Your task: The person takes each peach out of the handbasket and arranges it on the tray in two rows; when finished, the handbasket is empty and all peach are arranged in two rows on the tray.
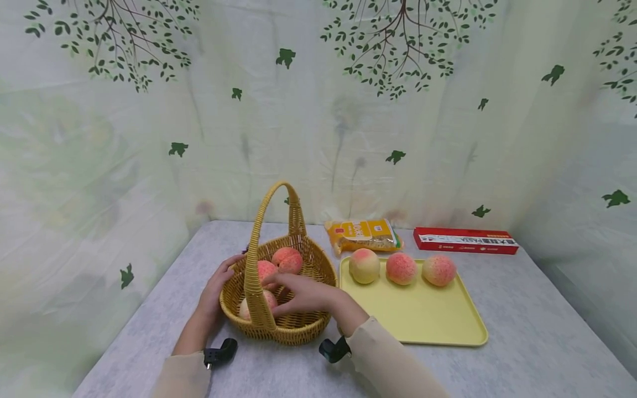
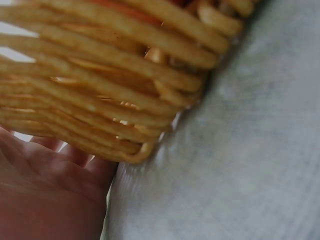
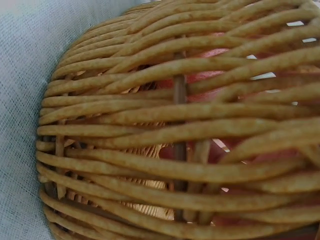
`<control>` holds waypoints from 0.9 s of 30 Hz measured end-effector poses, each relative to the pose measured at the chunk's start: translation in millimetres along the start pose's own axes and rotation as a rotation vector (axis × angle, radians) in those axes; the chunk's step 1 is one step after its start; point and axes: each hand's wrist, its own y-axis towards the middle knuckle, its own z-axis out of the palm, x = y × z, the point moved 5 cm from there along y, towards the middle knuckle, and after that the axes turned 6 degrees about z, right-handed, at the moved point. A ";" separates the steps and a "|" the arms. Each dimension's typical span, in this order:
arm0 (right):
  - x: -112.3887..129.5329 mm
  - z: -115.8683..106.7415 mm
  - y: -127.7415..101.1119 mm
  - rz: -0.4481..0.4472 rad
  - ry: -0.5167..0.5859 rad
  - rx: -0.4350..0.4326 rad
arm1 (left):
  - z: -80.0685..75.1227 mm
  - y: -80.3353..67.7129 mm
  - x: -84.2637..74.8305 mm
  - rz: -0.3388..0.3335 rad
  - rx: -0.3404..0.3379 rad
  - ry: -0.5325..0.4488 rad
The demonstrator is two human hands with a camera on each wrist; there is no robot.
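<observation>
A wicker basket [image 1: 300,334] with a tall arched handle stands on the table, several peaches inside it. My left hand [image 1: 215,287] holds the basket at its left side; in the left wrist view the palm lies beside the woven wall. My right hand [image 1: 311,294] reaches in under the handle, fingers and thumb around a pale pink peach [image 1: 270,299] at the basket's front left. Another peach [image 1: 266,269] lies just behind those fingers, and a redder peach [image 1: 287,260] sits farther back. The right wrist view shows mostly the basket's woven wall [image 3: 125,115], hiding the hand.
Right of the basket is a yellow tray [image 1: 423,315] with three peaches along its back edge: a pale one [image 1: 364,266], a red one [image 1: 401,269] and a speckled one [image 1: 439,271]. An orange food bag [image 1: 363,235] and a red pasta box [image 1: 465,241] lie behind.
</observation>
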 end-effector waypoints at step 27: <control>1.3 11.9 12.4 0.029 0.002 0.048 | -1.3 2.4 1.3 0.003 -0.001 -0.011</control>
